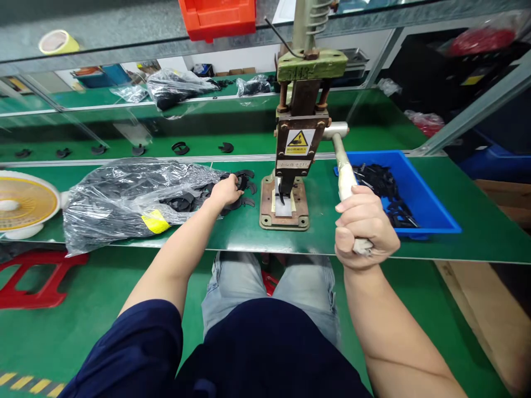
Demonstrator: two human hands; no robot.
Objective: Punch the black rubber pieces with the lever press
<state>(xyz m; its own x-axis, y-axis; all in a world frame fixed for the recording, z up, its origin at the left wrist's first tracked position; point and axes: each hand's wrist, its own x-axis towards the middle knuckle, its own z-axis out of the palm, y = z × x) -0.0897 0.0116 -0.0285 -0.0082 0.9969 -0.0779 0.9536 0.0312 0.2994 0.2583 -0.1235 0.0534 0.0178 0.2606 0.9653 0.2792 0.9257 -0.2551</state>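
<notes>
My right hand (pixel 363 226) is wrapped round the white lever handle (pixel 343 166) of a small hand press (pixel 296 138) standing on the green bench (pixel 232 235). A black curved part (pixel 282 194) sits under the press head on the base plate (pixel 265 218). My left hand (pixel 226 190) reaches into a heap of black curved parts (pixel 244 182) spilling from a clear plastic bag (pixel 124 193), its fingers curled down on the pieces. Whether a part is between the fingers is hidden.
A blue bin (pixel 431 213) holding black parts stands right of the press. A fan (pixel 22 202) sits at the far left. Behind runs a green conveyor (pixel 124 141) with black parts, more bags, and an orange bin (pixel 218 19) on the shelf above.
</notes>
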